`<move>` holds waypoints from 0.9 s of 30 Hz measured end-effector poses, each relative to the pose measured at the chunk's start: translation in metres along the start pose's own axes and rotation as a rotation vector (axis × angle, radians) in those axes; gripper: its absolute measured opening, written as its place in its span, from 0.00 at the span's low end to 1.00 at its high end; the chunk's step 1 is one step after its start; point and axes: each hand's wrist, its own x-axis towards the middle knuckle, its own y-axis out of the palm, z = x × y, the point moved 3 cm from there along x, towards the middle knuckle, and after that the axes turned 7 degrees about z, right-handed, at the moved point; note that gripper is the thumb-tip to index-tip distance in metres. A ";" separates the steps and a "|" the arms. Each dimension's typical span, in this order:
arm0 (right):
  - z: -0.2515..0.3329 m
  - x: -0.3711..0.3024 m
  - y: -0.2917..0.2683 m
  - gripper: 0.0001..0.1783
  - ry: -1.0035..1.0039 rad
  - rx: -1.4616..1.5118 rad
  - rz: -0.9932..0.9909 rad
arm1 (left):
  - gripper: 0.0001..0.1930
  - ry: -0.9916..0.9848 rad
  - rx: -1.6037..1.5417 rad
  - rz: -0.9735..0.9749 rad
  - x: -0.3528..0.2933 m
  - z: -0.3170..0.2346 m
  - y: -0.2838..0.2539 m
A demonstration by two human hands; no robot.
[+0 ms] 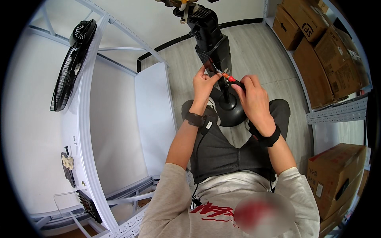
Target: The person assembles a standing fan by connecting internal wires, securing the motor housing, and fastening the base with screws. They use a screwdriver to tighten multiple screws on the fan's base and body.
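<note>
In my right hand (256,99) is a screwdriver (230,78) with a red, orange and black handle, the fingers wrapped round its black end. Its metal shaft points up and left toward the fingertips of my left hand (203,86). Those fingers are pinched together beside the shaft, close to a black upright column (216,49); what lies between them is too small to make out. Below both hands, the column's thin pole meets a round black base (230,113) on the floor between my legs.
On the white shelf (85,158) at left lie a black fan part with a wire grille (65,79), a small tool with a pale piece (68,162) and a dark tray of small parts (89,206). Cardboard boxes (313,67) fill the right rack, with another box (337,174) lower down.
</note>
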 end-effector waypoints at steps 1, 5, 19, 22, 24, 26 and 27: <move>-0.002 0.000 0.002 0.16 0.000 -0.026 0.021 | 0.29 -0.004 -0.003 0.001 0.001 0.001 0.000; -0.008 -0.001 0.007 0.17 0.012 -0.049 0.093 | 0.30 0.000 0.000 0.000 0.000 0.000 -0.001; -0.010 0.000 0.010 0.16 0.095 -0.013 0.199 | 0.30 -0.014 0.003 -0.007 0.000 0.002 -0.001; -0.002 0.000 0.003 0.17 0.078 0.089 0.092 | 0.30 -0.014 0.013 -0.002 -0.002 -0.002 0.001; 0.001 0.000 0.001 0.17 0.050 0.120 0.031 | 0.30 -0.014 0.019 -0.005 -0.003 -0.004 0.000; -0.002 0.001 0.002 0.17 0.016 0.089 0.002 | 0.30 -0.013 0.024 -0.005 -0.002 -0.005 0.001; -0.002 0.002 0.002 0.17 0.018 0.070 0.018 | 0.30 -0.010 0.019 -0.002 -0.002 -0.005 0.001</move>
